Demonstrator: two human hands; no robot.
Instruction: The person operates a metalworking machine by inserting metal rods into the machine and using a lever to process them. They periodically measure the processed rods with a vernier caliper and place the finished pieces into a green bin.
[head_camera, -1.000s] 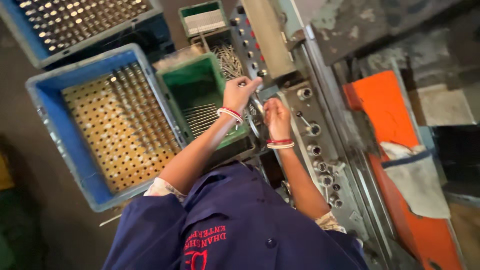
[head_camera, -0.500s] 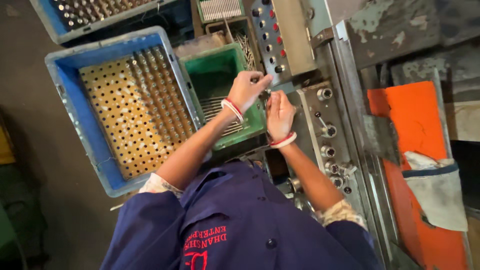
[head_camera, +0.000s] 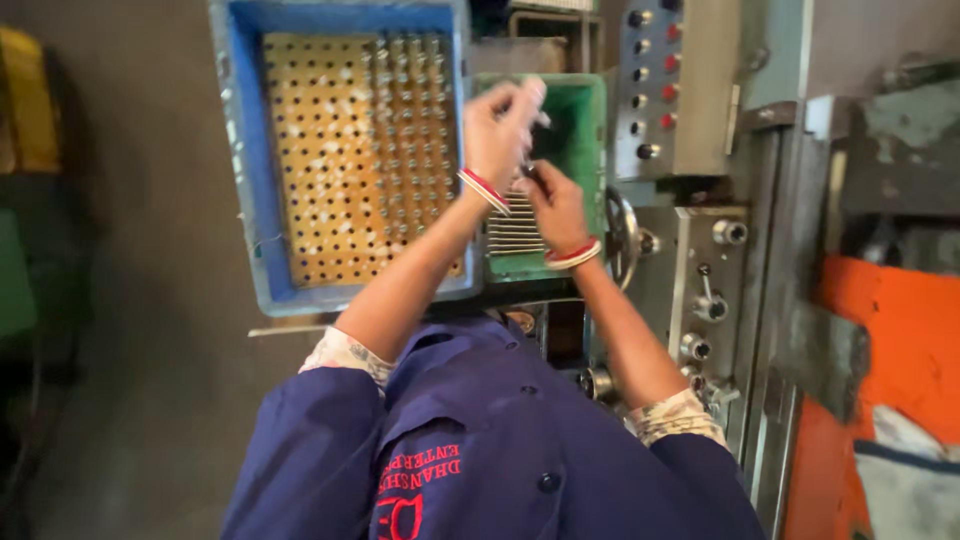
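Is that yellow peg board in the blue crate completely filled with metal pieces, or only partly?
Partly filled. The yellow board in the blue crate has metal pieces standing only in its right-hand rows; the holes elsewhere look empty.

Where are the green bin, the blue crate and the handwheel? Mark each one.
green bin (head_camera: 585, 130): head view, on its inner right wall.
blue crate (head_camera: 240, 180): head view, on its left rim.
handwheel (head_camera: 620, 235): head view, on its metal rim beside the machine panel.

Red embroidered lettering with a small emblem (head_camera: 418, 490) is showing on the chest of the dark blue work jacket, at the bottom edge; no packages, signs or screens are appearing.
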